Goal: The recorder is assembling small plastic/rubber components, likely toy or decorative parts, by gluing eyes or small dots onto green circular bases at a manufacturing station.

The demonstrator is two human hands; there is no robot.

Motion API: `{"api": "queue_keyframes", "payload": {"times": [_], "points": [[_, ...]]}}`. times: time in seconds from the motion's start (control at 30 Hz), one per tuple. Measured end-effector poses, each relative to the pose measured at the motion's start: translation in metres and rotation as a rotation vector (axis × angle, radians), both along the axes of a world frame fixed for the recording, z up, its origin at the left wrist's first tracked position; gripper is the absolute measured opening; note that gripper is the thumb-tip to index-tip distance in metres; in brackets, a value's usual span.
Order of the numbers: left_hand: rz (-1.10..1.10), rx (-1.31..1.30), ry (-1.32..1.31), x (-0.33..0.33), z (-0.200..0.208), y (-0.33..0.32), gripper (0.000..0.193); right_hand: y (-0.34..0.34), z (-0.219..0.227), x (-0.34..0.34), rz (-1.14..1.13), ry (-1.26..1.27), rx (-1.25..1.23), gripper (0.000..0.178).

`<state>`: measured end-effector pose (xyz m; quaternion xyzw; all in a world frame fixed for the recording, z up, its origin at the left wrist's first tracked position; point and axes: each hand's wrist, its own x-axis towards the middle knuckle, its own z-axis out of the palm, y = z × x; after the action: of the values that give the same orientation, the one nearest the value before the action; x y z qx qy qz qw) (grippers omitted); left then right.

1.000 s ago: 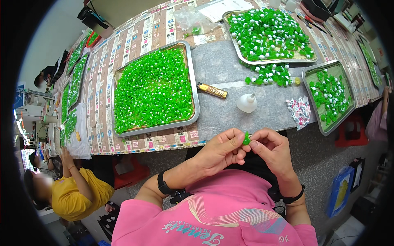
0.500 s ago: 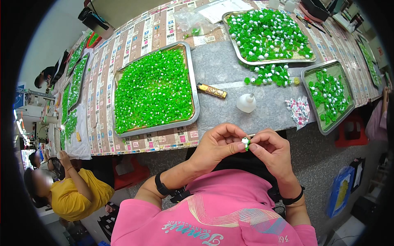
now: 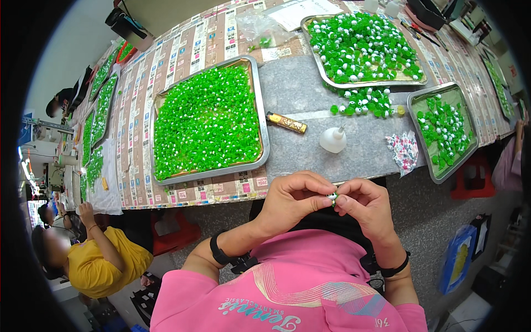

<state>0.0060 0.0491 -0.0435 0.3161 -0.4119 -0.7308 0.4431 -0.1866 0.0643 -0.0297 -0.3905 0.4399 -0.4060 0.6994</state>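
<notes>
A small white-and-green figure piece [image 3: 332, 197] with black marks is pinched just beyond the table's near edge. My left hand [image 3: 292, 200] grips it between thumb and forefinger, and my right hand [image 3: 366, 208] closes on it from the other side. The fingertips partly cover it. Beyond my hands, on a grey mat [image 3: 293, 83], stands a white squeeze bottle [image 3: 333, 141] with a thin nozzle. A yellow-and-black stick-shaped object [image 3: 286, 123] lies left of the bottle, and a crumpled floral cloth [image 3: 402, 151] lies to its right.
A large metal tray [image 3: 262, 124] of green pieces sits left. A second tray [image 3: 381, 85] of green-and-white pieces is at the back, with loose pieces [image 3: 365, 103] before it. A smaller tray [image 3: 415, 126] overhangs the edge at right. A person in yellow [image 3: 110, 263] sits at left.
The small figure piece has been turned between my fingertips, so less of its green part shows. Both hands stay in nearly the same place.
</notes>
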Motion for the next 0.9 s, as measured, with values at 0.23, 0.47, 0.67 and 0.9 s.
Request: {"api": "queue_keyframes", "payload": {"times": [0.23, 0.47, 0.67, 0.9], "points": [[0.055, -0.040, -0.030, -0.005, 0.007, -0.001, 0.018, 0.000, 0.000, 0.005, -0.046, -0.009, -0.034, 0.016], [0.065, -0.384, -0.320, 0.002, 0.012, -0.006, 0.025, 0.001, 0.000, -0.007, -0.106, -0.017, -0.068, 0.020], [0.482, -0.696, -0.853, 0.057, 0.016, -0.031, 0.023, -0.039, -0.019, -0.099, -0.763, 0.737, -0.517, 0.020], [0.712, -0.752, -1.544, 0.132, 0.012, -0.055, 0.024, -0.047, -0.031, -0.202, -0.878, 1.093, -0.556, 0.026]]}}
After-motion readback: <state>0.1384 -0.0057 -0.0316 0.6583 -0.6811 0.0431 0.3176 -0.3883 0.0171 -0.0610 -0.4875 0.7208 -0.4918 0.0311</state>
